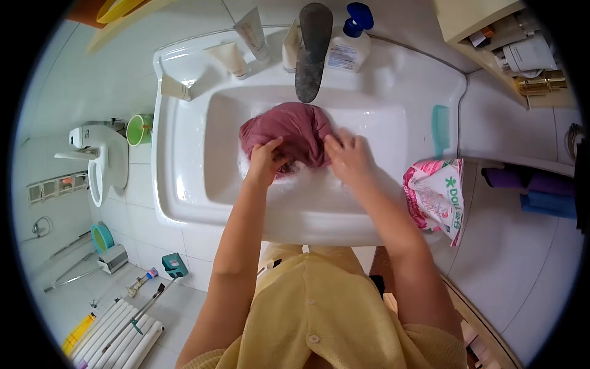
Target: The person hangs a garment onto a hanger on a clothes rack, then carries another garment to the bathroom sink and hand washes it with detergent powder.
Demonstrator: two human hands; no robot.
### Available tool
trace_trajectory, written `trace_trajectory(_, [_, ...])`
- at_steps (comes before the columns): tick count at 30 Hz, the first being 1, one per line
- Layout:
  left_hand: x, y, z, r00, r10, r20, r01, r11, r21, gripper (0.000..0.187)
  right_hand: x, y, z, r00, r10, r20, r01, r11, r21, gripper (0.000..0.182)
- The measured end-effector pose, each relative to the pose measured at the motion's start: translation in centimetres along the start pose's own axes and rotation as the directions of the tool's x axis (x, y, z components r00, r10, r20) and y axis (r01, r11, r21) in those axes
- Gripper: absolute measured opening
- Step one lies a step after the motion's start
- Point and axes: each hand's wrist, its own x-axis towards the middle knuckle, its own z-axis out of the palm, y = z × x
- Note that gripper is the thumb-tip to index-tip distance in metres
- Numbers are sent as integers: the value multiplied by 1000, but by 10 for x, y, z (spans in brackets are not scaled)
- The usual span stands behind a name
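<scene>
A wet, bunched mauve-pink piece of cloth [287,127] lies in the basin of the white sink [184,141], with some suds beneath its lower edge. What kind of cloth or garment it is cannot be made out. At its lower left, my left hand [265,161] has its fingers curled over the fabric. My right hand [349,157] pinches the right edge, thumb and fingers closed on a fold. The dark faucet [314,52] reaches out above the cloth from the back of the sink.
Along the back rim stand several cream tubes [251,34] and a white pump bottle [349,49] with a blue top. On the right rim are a teal comb [440,130] and a pink-white packet [437,197]. A toilet [110,157] stands at left.
</scene>
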Motion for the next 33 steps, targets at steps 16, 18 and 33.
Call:
trace_trajectory(16, [17, -31, 41, 839, 260, 479, 305, 504, -808, 42, 4, -111, -138, 889, 352, -293, -1, 642, 767, 33])
trace_trajectory(18, [-4, -31, 55, 915, 216, 341, 86, 720, -689, 38, 39, -94, -103, 867, 417, -274, -144, 735, 662, 35])
trace_trajectory(33, [-15, -20, 10, 915, 363, 177, -212, 804, -556, 48, 75, -113, -90, 880, 448, -156, -203, 653, 730, 14])
